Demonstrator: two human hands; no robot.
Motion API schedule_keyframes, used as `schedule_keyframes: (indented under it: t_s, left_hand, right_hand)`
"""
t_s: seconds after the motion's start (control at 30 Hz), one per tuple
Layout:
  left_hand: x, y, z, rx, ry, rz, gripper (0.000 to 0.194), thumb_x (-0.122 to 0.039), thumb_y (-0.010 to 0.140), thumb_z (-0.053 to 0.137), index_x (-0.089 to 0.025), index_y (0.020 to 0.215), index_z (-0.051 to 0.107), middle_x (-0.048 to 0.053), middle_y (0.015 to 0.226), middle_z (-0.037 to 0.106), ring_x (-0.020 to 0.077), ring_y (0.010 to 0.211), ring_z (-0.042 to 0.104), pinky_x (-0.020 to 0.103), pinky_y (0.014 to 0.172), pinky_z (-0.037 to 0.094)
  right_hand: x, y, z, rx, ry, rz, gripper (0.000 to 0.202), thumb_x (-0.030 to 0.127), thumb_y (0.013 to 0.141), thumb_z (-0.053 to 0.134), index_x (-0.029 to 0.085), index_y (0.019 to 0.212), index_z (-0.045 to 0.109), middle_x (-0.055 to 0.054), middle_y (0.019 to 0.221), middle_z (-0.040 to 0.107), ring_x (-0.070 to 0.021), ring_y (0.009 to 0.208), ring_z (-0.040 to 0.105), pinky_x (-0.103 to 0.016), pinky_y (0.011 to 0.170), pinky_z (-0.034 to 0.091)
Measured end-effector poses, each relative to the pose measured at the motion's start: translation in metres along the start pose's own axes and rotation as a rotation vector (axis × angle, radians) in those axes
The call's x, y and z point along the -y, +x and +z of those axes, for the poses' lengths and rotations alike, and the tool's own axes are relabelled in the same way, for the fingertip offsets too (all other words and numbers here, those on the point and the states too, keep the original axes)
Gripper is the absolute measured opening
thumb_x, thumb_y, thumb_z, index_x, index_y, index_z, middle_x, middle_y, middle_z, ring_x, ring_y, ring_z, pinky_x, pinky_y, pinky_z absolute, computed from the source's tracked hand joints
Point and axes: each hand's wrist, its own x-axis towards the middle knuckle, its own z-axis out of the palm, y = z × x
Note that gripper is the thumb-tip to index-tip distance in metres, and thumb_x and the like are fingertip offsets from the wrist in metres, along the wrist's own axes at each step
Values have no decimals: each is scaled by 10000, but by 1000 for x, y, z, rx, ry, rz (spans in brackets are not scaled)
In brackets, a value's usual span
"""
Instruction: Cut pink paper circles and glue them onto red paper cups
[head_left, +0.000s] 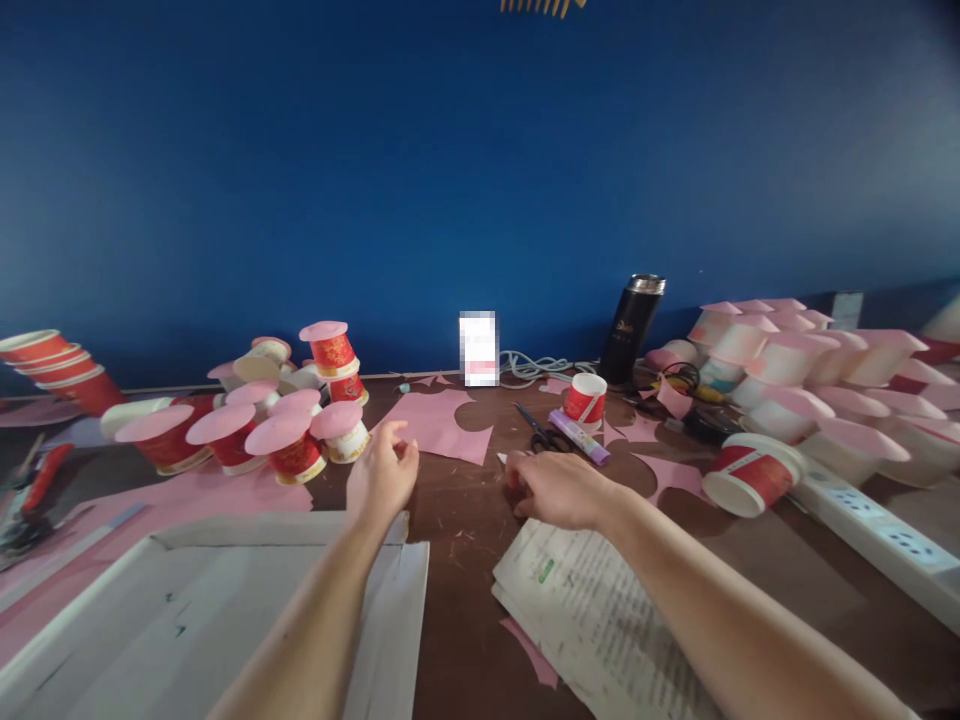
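My left hand [384, 474] is held over the table between the pink-topped cups and a pink paper sheet [433, 425] with round pieces cut out. Its fingers are loosely bent, thumb apart from them, and nothing shows in them. My right hand [561, 488] is low over the table with its fingers curled downward. A small pale tip [502, 457] shows beside those fingers; what they hold, if anything, is hidden. Just beyond this hand lie black-handled scissors [541, 436] and a purple glue stick [580, 438]. A red paper cup [585, 402] stands behind them.
Several red cups with pink discs [285, 440] stand at left, beside a white box lid [247, 620]. Printed paper [592, 610] lies under my right forearm. Rightward are a tipped cup [754, 474], a power strip [885, 535], stacked pink-topped cups [795, 360] and a black flask [628, 330].
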Motion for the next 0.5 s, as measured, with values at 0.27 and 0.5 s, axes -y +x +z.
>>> schedule_keyframes:
  t_s: [0.27,0.5]
  left_hand:
    - [-14,-10,-1,-34,-212,115,321,-357,844,490,-193,1108,568,51,919,672,188,823,632,301,794,469]
    - [-44,-34,2,494,-453,219,333,-417,820,550,-227,1082,627,18,936,699,158,741,630,247,704,463]
  right_hand:
    - [3,12,4,-321,581,-36,230,301,762,617,229,948,502,14,743,652,-153,656,591,-263,588,386]
    - [19,22,22,-536,1024,-90,271,358,794,628,248,957,442,30,773,652,-151,706,624,-291,679,468]
